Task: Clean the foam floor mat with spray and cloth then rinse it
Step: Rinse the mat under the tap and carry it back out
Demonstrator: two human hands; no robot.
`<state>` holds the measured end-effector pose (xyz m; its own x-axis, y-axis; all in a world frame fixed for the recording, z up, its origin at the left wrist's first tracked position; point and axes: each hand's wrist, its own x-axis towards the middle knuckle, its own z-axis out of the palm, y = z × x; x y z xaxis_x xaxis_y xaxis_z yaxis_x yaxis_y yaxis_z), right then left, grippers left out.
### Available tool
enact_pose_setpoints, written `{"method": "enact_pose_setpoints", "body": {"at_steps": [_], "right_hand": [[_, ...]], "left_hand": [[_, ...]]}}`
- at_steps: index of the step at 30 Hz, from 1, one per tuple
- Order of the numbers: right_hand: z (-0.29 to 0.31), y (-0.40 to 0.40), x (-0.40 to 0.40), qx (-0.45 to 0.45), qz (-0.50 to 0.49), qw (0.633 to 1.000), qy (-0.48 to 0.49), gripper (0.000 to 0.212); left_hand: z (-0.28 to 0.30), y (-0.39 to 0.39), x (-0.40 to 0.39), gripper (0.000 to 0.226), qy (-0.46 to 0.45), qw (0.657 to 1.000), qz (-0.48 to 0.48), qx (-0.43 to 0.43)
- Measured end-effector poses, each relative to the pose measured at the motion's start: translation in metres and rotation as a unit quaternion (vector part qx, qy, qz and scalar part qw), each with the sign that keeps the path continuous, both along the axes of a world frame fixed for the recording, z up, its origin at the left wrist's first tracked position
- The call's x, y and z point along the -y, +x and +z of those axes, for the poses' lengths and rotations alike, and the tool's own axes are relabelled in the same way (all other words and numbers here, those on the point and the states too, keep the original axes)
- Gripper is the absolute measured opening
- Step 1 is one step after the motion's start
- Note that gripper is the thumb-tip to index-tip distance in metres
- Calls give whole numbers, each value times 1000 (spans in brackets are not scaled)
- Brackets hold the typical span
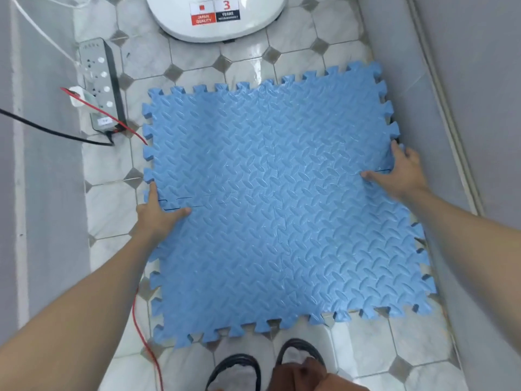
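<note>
A blue foam floor mat (282,198), built from interlocking tiles with toothed edges and a raised leaf-like pattern, lay over the grey-and-white octagon-tiled floor (296,32) and filled most of the space between the two pale walls. Its right edge ran close along the right wall.

The left hand (159,213) held the mat's left edge at a seam between two tiles, the thumb lying on top of the foam and pointing inward, the index finger stretched along the edge; the other fingers seemed to be tucked under the edge, though they were hidden. The right hand (394,170) gripped the right edge at a matching seam, thumb flat on the upper surface and fingers curled over the rim. At both seams thin dark gaps showed between the teeth.

Beyond the mat's far edge stood a white rounded appliance (217,15) bearing a red and black sticker. To the left, against the wall, lay a grey power strip (101,86) with a white plug in it, and a thin red cable (141,328) ran from it along the floor beside the mat. At the near edge a pair of black sandals (267,365) showed on the person's feet.
</note>
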<state>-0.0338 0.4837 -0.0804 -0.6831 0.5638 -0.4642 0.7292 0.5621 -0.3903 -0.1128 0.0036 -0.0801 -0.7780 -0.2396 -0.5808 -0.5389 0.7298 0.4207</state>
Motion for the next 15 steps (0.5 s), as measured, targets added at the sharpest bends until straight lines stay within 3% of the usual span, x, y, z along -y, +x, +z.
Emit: {"method": "enact_pose_setpoints", "body": {"at_steps": [5, 9, 15], "right_hand": [[-22, -10, -5, 2, 17, 1000, 7, 103], [-32, -9, -8, 53, 44, 997, 23, 105], [8, 4, 16, 98, 94, 989, 57, 97]], "left_hand": [[-20, -2, 5, 111, -21, 1000, -8, 1], [-21, -3, 3, 111, -35, 999, -18, 14], [30, -9, -29, 107, -80, 995, -55, 25]]}}
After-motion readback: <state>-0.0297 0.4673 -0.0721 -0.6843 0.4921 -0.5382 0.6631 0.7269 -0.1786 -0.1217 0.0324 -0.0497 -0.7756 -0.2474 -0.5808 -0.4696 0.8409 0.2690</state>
